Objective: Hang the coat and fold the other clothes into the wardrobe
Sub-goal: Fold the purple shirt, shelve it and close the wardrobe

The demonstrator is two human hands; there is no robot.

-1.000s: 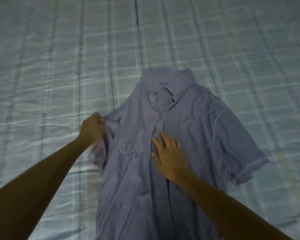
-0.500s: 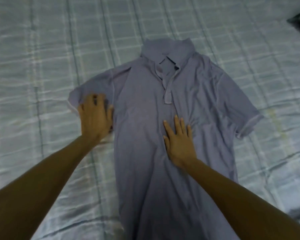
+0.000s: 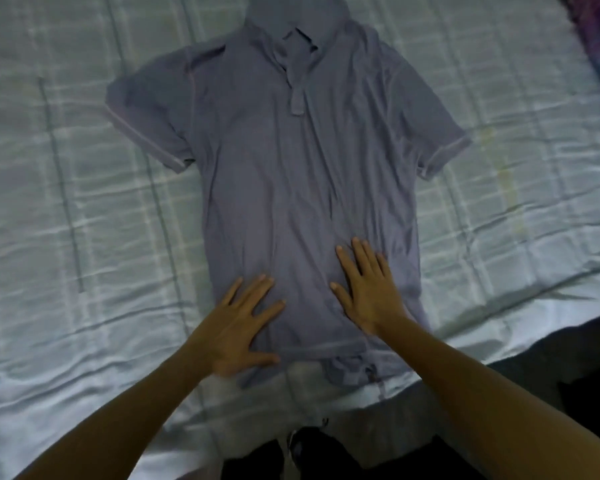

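Pale checked bedsheet covered the whole bed, and a grey polo shirt lay face up in the middle of it, collar toward 12 o'clock, both short sleeves spread out. Left hand was pressed flat near the hem at about 7 o'clock, fingers splayed, gripping nothing. Right hand lay flat too, just beside it at 5 o'clock, fingers closer together, palm on the fabric.

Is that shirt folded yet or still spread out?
Spread out. The shirt lies flat on the bed, both sleeves out, no fold visible.
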